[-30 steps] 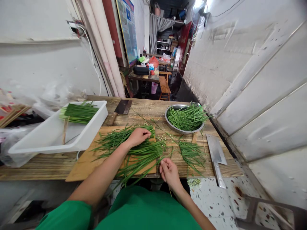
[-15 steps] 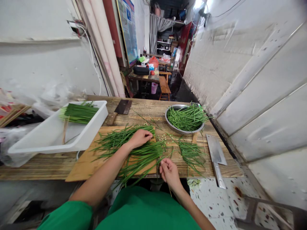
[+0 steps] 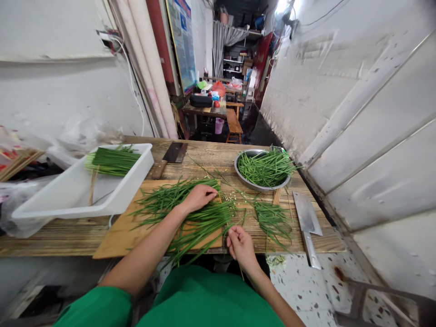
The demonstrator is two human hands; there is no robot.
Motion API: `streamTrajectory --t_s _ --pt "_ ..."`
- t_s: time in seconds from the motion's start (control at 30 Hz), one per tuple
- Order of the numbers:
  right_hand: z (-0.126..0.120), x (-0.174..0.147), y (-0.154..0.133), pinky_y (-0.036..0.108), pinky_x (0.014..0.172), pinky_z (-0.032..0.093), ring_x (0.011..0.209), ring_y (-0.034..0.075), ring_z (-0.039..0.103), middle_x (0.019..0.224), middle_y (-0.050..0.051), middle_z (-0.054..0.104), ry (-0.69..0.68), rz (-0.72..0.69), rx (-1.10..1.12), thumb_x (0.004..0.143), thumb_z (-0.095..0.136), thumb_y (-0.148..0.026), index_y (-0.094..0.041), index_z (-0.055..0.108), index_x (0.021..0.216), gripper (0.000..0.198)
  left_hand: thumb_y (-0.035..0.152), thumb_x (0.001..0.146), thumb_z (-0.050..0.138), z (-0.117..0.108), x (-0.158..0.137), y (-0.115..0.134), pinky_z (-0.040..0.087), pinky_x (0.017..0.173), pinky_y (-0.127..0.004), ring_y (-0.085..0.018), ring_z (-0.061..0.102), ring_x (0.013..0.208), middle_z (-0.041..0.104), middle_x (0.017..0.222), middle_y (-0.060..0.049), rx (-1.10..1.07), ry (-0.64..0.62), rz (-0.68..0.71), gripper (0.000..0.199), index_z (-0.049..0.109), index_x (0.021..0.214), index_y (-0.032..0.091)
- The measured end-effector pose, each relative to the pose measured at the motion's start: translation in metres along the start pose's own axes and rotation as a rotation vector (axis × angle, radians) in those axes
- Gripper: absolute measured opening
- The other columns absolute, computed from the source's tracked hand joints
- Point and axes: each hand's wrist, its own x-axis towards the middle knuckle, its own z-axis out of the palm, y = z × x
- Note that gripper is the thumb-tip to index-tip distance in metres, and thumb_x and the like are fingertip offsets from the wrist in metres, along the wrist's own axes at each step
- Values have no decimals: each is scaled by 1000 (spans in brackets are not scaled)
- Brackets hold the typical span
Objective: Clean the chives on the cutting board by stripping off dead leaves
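My left hand (image 3: 200, 198) rests over a pile of garlic chives (image 3: 163, 200), its thumb and fingers pinched together near the cut ends; whatever they hold is too small to see. A second bunch of chives (image 3: 207, 222) fans out below that wrist, hanging past the board's front edge. At the bunch's right end, my right hand (image 3: 241, 243) is closed with fingertips pinched at a thin chive blade. Both bunches lie on a wooden cutting board (image 3: 119, 236). Right of it, a small heap of chives (image 3: 272, 220) lies on the table, with pale trimmed bits (image 3: 230, 197) scattered between.
A steel bowl (image 3: 252, 185) full of chives stands at the back right. One cleaver (image 3: 306, 218) lies at the right edge, handle overhanging; another dark cleaver (image 3: 175, 152) lies behind the board. A white tray (image 3: 68, 209) with bundled chives sits left. A wall (image 3: 340, 113) borders the right.
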Motion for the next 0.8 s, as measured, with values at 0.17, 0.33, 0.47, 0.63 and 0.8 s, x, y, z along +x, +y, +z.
streamTrajectory --t_s 0.17,0.33,0.47,0.63,0.8 --pt "0 0 1 13 24 11 22 0 27 46 -9 47 -4 1 3 76 52 -50 -18 44 69 34 27 79 51 -1 0 2 43 72 -23 -16 62 78 70 85 -4 21 -1 28 22 70 84 17" --pt "1 1 2 13 24 11 21 0 26 45 -9 47 3 -13 2 75 51 -53 -18 43 68 36 24 81 50 0 -9 10 43 75 -24 -15 60 81 68 86 -5 117 -69 170 21 69 86 17" --pt "0 1 3 13 24 12 22 0 27 45 -9 47 -3 -9 1 75 51 -53 -18 42 69 37 19 83 44 1 -21 15 42 77 -24 -15 58 85 66 92 -5 209 -192 320 25 67 93 19" --pt "0 1 2 13 24 12 22 0 27 46 -9 48 1 -8 -6 75 52 -53 -19 42 69 36 22 85 42 -13 -13 -3 42 78 -27 -16 57 84 64 90 -7 317 75 89 27 66 94 17" --pt "0 2 3 13 24 12 21 0 27 45 -9 47 5 7 0 75 52 -53 -18 42 69 37 25 77 55 -20 7 -23 40 74 -29 -21 55 83 63 83 -8 524 31 16 18 68 86 18"
